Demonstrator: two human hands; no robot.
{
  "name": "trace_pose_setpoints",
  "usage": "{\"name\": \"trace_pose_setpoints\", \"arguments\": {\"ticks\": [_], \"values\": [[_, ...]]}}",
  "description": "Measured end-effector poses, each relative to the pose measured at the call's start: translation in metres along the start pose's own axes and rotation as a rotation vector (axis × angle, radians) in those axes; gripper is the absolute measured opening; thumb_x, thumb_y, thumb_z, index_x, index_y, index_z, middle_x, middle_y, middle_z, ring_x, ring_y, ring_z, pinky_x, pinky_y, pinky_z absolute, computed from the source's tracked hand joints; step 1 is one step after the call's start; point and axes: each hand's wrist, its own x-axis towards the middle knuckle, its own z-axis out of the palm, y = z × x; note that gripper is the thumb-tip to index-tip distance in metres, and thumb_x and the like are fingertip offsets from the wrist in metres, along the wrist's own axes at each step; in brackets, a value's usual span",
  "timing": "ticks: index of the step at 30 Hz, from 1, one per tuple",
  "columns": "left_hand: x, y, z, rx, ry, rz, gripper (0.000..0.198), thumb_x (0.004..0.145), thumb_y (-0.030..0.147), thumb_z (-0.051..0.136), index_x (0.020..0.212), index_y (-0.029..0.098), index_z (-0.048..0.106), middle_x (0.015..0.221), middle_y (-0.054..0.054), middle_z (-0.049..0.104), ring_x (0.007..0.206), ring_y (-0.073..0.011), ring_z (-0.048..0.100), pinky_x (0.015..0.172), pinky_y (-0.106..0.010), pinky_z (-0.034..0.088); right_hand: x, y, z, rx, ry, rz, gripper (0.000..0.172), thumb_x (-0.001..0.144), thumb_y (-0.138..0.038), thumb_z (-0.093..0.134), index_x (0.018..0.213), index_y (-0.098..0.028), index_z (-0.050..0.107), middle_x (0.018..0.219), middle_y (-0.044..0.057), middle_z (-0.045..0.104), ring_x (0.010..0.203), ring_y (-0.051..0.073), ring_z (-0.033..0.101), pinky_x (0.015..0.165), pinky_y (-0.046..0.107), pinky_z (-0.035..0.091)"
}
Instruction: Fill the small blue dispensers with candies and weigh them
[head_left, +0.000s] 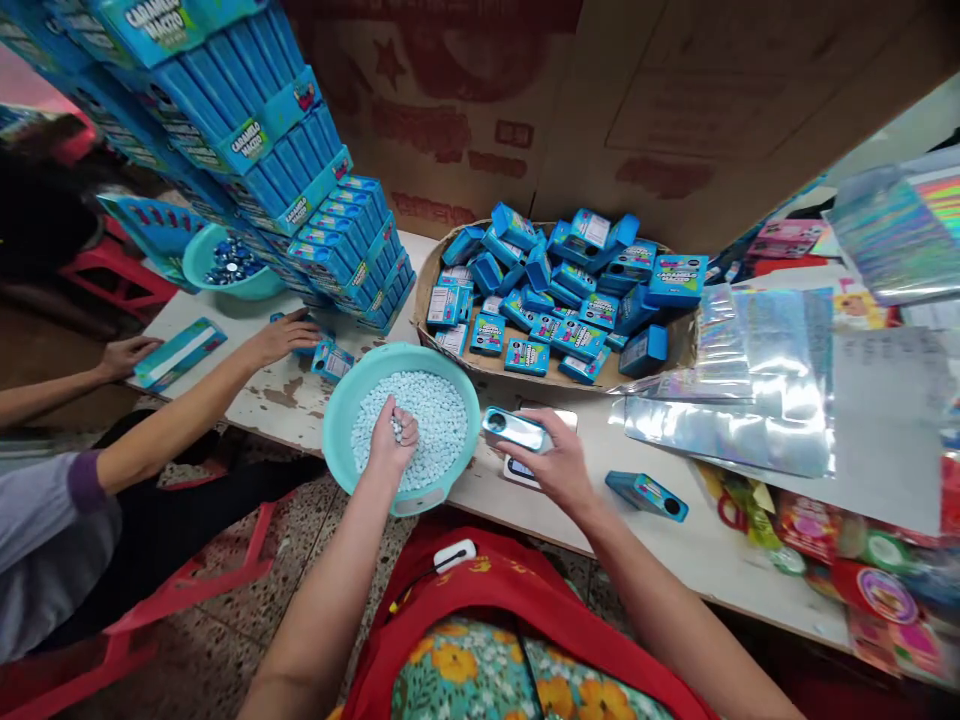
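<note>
My left hand (396,438) is closed around a few small pale candies, just above the candies (427,400) that fill a turquoise bowl (337,440). To the right of the bowl, my right hand (559,455) grips a small candy box (517,430) from its right side. The box's shiny silver face with a dark round hole is turned up. Beneath it, partly hidden, a white device (519,470) with a small display lies on the table. Another blue box (646,494) with a round hole lies right of my right hand.
A cardboard tray (480,370) heaped with blue boxes stands behind the bowl. Stacked display cartons (255,140) rise at the left. A co-worker's hand (281,338) reaches toward blue boxes. Holographic sheets (750,420) and colourful packets (817,530) cover the right side.
</note>
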Motion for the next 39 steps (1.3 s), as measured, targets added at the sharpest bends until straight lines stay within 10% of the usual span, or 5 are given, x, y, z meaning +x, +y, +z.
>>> {"name": "trace_pose_setpoints", "arguments": {"ticks": [7, 16, 21, 28, 39], "values": [[-0.031, 0.05, 0.054, -0.258, -0.037, 0.245, 0.039, 0.079, 0.039, 0.064, 0.056, 0.018, 0.041, 0.057, 0.002, 0.044, 0.052, -0.0079, 0.048, 0.051, -0.021, 0.041, 0.021, -0.033, 0.085, -0.164, -0.162, -0.106, 0.033, 0.078, -0.042, 0.072, 0.102, -0.022, 0.065, 0.094, 0.008, 0.066, 0.09, 0.026, 0.06, 0.078, 0.039, 0.046], [-0.014, 0.061, 0.036, -0.256, -0.043, 0.244, 0.046, 0.08, 0.051, 0.064, 0.059, 0.018, 0.039, 0.048, 0.007, 0.03, 0.038, -0.0043, 0.032, 0.037, -0.019, 0.023, 0.021, -0.048, 0.12, -0.112, -0.07, -0.034, 0.033, 0.076, -0.041, 0.073, 0.101, -0.022, 0.065, 0.091, 0.007, 0.066, 0.089, 0.025, 0.06, 0.079, 0.038, 0.048], [-0.004, 0.066, 0.02, -0.162, -0.128, 0.205, 0.045, 0.083, 0.059, 0.054, 0.064, 0.019, 0.044, 0.048, 0.007, 0.032, 0.037, -0.0061, 0.033, 0.038, -0.019, 0.027, 0.014, -0.054, 0.1, 0.064, 0.008, 0.08, 0.035, 0.071, -0.043, 0.077, 0.099, -0.024, 0.067, 0.091, 0.004, 0.066, 0.087, 0.022, 0.063, 0.079, 0.035, 0.05], [0.041, 0.047, -0.03, 1.133, -0.029, 0.499, 0.029, 0.077, 0.041, 0.063, 0.096, 0.019, 0.066, 0.106, -0.012, 0.065, 0.107, -0.0311, 0.057, 0.094, -0.044, 0.042, -0.02, -0.001, 0.019, -0.007, 0.326, 0.367, 0.042, 0.07, -0.051, 0.073, 0.099, -0.022, 0.065, 0.093, 0.006, 0.068, 0.084, 0.026, 0.064, 0.077, 0.04, 0.052], [0.185, 0.073, 0.159, 1.455, 0.075, 0.384, 0.09, 0.066, 0.032, 0.075, 0.141, 0.008, 0.03, 0.137, -0.034, 0.038, 0.128, -0.0421, 0.04, 0.096, -0.052, 0.037, -0.025, 0.103, 0.007, -0.192, 0.492, 0.211, 0.054, 0.077, -0.048, 0.066, 0.124, -0.026, 0.053, 0.119, 0.011, 0.059, 0.112, 0.034, 0.056, 0.094, 0.057, 0.046]]}}
